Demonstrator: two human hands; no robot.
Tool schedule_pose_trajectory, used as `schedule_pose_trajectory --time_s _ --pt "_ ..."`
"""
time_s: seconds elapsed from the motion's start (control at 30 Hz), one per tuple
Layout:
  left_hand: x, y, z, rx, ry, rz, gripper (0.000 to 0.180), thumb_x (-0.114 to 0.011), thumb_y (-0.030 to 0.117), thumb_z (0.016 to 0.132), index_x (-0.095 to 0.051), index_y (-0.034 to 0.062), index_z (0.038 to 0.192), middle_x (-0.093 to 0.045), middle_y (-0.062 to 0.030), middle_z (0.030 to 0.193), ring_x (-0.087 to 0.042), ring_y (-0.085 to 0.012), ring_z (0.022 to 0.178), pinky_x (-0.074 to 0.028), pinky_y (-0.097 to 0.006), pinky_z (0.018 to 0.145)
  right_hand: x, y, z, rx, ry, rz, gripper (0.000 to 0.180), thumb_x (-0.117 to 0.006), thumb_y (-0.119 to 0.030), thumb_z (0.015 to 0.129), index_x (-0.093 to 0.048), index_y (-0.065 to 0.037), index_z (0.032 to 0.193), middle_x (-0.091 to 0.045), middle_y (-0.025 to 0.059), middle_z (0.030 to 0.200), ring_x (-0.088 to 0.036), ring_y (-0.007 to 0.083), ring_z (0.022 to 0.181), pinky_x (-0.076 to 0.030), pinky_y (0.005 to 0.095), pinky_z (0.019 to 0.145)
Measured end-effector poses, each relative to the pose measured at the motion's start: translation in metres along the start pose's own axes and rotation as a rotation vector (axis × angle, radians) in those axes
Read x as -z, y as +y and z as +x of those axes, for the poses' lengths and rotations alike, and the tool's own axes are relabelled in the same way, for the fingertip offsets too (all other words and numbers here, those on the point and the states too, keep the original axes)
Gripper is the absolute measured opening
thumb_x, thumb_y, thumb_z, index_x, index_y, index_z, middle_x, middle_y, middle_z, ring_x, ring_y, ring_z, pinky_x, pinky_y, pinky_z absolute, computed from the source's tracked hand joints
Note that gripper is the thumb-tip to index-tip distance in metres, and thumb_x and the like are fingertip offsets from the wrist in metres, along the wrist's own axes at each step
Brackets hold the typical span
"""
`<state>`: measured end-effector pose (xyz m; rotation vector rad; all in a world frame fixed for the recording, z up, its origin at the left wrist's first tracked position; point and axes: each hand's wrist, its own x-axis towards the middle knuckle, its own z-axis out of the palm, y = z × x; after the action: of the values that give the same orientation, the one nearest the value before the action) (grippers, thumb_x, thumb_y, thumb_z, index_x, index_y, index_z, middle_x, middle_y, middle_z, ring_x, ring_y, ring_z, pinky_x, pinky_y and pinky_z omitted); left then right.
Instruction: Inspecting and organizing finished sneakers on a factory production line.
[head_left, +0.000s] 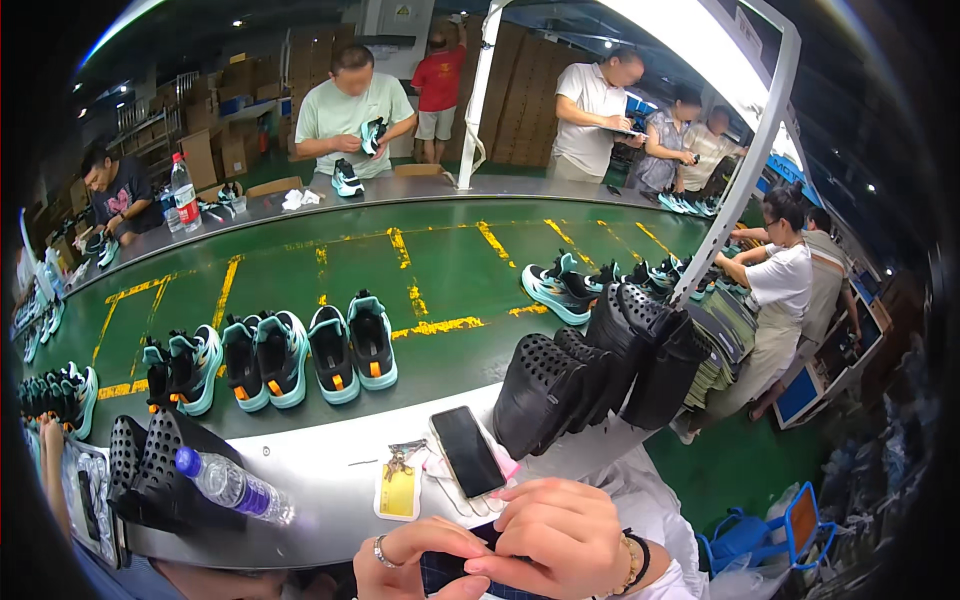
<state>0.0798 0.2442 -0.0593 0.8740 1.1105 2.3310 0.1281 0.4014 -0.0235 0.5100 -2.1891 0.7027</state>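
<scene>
Low at the front, my left hand [415, 558] and my right hand [565, 535] meet with fingertips pinched together. Whatever lies between the fingers, if anything, is too small or hidden to name. A ring is on my left hand, and bracelets circle my right wrist. Just beyond them a dark phone [467, 452] lies on pale gloves [455, 488]. Beside it rests a yellow card [397, 492] in a clear holder with keys [398, 465]. To the left a water bottle [235, 487] with a purple label lies on its side.
Several black-and-teal sneakers [280, 358] stand along the green conveyor belt [440, 260]. Black perforated shoe forms [540, 390] stand at the right of the white table edge [330, 450], more [165, 465] at the left. Co-workers stand across and to the right; one person [352, 120] handles a sneaker.
</scene>
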Motion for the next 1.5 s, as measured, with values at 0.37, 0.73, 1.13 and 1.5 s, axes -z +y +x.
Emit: schedule_pose_trajectory --time_s 0.37,0.73,1.13,1.5 --pt "-0.004 0.005 -0.002 0.079 -0.038 0.069 0.021 -0.061 -0.008 0.073 -0.057 -0.0067 0.094 -0.06 -0.013 0.089 -0.057 -0.0189 0.086 -0.043 -0.029 0.079 0.019 0.01 0.001 -0.068 -0.241 0.201 0.027 -0.073 -0.022 0.074 -0.055 -0.007 0.062 -0.051 0.0055 0.055 -0.051 0.0219 0.048 -0.041 0.031 0.047" --pt "-0.003 0.016 0.014 0.182 -0.417 0.347 0.01 -0.06 -0.008 0.072 -0.062 -0.0052 0.082 -0.064 -0.0126 0.079 -0.061 -0.0176 0.071 -0.046 -0.026 0.067 0.02 0.05 0.026 -0.157 -1.193 0.779 0.044 -0.067 -0.03 0.079 -0.054 0.003 0.053 -0.046 0.0086 0.043 -0.045 0.0178 0.039 -0.032 0.0336 0.042" --pt "-0.011 0.015 0.025 0.116 -0.607 0.494 0.009 -0.066 -0.003 0.071 -0.062 0.0002 0.079 -0.063 -0.0113 0.073 -0.063 -0.0213 0.066 -0.047 -0.027 0.061 0.02 0.052 0.037 -0.304 -1.628 0.79 0.042 -0.069 -0.034 0.075 -0.062 0.004 0.061 -0.058 0.0087 0.052 -0.059 0.0165 0.044 -0.046 0.0256 0.042" --pt "-0.015 0.01 0.028 0.038 -0.64 0.607 0.014 -0.068 -0.001 0.066 -0.062 0.0031 0.079 -0.062 -0.0096 0.068 -0.062 -0.0257 0.061 -0.048 -0.03 0.056 0.008 0.061 0.025 -0.354 -1.749 1.014 0.037 -0.071 -0.03 0.077 -0.064 0.005 0.069 -0.059 0.0087 0.058 -0.057 0.0135 0.042 -0.044 0.0235 0.04"
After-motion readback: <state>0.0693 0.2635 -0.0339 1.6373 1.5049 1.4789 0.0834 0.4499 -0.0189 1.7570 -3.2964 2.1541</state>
